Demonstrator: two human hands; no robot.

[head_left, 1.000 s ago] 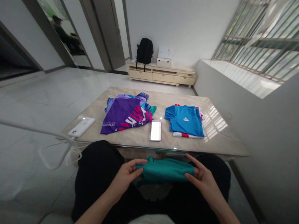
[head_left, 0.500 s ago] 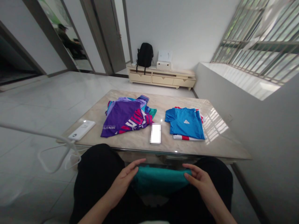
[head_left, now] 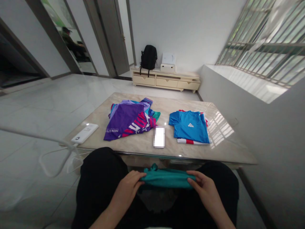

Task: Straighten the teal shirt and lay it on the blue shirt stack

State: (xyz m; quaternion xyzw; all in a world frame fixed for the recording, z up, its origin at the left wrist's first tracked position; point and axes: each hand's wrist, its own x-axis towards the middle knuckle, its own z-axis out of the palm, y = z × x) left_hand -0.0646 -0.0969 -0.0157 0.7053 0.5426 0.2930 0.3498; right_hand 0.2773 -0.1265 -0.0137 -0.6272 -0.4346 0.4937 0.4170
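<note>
My left hand [head_left: 127,189] and my right hand [head_left: 205,190] grip opposite ends of a teal cloth garment [head_left: 167,178] above my black-clad lap. The garment is bunched into a narrow band, with a small tuft sticking up near my left hand. Both hands are just short of the near edge of a marble-topped table [head_left: 143,144]. On the table lie a loose pile of purple and pink printed clothing [head_left: 127,120] and a folded blue T-shirt [head_left: 189,127] on a red-and-white garment [head_left: 190,141]. A pixelated white rectangle [head_left: 159,137] lies between them.
A white power bank [head_left: 84,133] with a white cable [head_left: 57,152] sits at the table's left edge. Behind the table, a cream low cabinet [head_left: 165,82] holds a black backpack [head_left: 148,58] and a white box [head_left: 168,62]. Barred windows stand right.
The teal garment has gone from a wider, sagging shape to a narrower, flatter band between my hands. My view has shifted slightly.
</note>
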